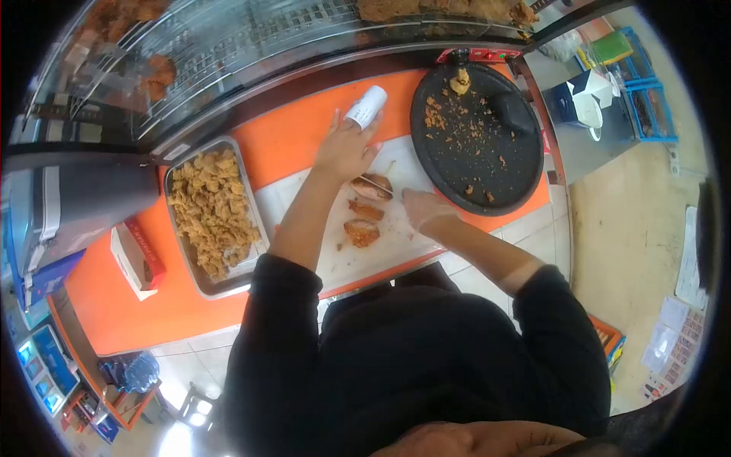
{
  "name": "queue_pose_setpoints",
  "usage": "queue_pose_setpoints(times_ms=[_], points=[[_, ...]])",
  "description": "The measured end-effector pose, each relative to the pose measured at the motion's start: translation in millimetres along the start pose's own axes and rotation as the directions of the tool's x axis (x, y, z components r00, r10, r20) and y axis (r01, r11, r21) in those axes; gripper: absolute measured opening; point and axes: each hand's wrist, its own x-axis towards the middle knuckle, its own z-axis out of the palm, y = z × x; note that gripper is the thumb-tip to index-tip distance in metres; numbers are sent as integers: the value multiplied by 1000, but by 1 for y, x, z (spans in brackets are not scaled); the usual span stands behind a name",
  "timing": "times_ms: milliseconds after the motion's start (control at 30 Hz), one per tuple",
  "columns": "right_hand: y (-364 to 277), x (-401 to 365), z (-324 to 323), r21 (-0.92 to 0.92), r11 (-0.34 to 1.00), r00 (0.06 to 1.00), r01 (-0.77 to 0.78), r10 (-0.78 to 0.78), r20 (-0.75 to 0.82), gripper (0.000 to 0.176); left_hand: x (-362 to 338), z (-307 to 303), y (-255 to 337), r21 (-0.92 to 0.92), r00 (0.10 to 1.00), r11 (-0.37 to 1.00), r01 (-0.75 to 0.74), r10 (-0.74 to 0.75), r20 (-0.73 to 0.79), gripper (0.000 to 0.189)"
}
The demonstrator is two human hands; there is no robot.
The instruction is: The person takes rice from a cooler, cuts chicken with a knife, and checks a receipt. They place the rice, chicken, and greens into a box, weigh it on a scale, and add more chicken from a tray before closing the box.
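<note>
Lone head-worn view; forward and down; close above the orange counter

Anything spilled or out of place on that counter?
Just mess: loose crumbs litter the round black tray, and smaller bits dot the white cutting board around the chicken pieces. Nothing looks clearly broken.

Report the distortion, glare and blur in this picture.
Head view: wide-angle distortion bows the display case and black fills the corners; same head view, glare whites out a patch at lower left; head view again, the right hand looks soft.
</note>
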Motion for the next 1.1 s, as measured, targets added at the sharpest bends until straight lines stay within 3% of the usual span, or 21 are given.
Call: queue_pose_setpoints(times_ms=[100,200,333,400,433,500,567,633,667,733,767,833,900,933,967,1000,1033,1067,1100], points=[[-10,-23,-34,-71,997,998,5,-1,56,24,-2,-12,4,74,999,997,1,1,-33,57],[-17,-39,-52,-116,992,986,56,-36,163,24,-18,-6,13,-81,992,994,73,-81,-95,58],[3,-2,-3,-116,993,986,0,19,163,25,-18,7,11,-28,995,995,96,-94,42,59],[-4,-2,6,64,997,997,-53,49,61,25,-7,-3,12,55,996,997,-54,50,76,60],[-4,-10,6,51,998,998,-39,36,54,25,-12,-5,16,63,997,997,-42,38,61,60],[-1,-24,2,-34,997,997,72,-71,27,25,-18,-12,18,100,991,995,-10,23,-129,60],[-16,-58,-19,-15,999,993,51,-49,109,25,-54,-55,52,40,994,995,89,-86,-61,60],[-29,-78,-30,-37,979,953,200,-186,241,20,-88,-63,60,35,973,995,94,-85,-215,61],[-36,-75,-26,-47,990,951,131,-112,289,18,-100,-47,54,32,974,995,91,-83,-209,61],[-32,-61,-6,-99,981,953,168,-137,269,19,-116,-3,32,-20,969,980,199,-200,-145,61],[-29,-53,7,-147,969,953,201,-158,258,21,-111,-9,33,-20,970,980,196,-197,-145,61],[-26,-46,27,-120,977,957,177,-143,251,22,-102,-24,42,-19,913,947,321,-304,272,61],[-20,-46,36,-124,977,967,175,-147,208,23,-112,-28,41,37,937,964,263,-264,228,60],[-14,-50,39,-96,985,971,146,-124,204,23,-120,-30,38,-8,981,981,191,-192,-37,59],[-9,-52,35,-67,991,976,116,-101,193,23,-121,-36,33,-29,947,995,96,-101,-304,58],[-16,-75,18,29,1000,994,-5,2,107,22,-122,-62,41,102,829,991,91,-18,-559,56],[-11,-80,17,37,999,994,-16,12,111,22,-130,-81,46,-198,793,973,115,-210,-572,56],[-2,-83,15,166,973,987,-159,156,28,23,-137,-97,57,-329,690,944,35,-262,-675,50],[6,-81,10,299,913,953,-276,301,-42,23,-154,-98,52,-343,681,918,198,-380,-626,52]])
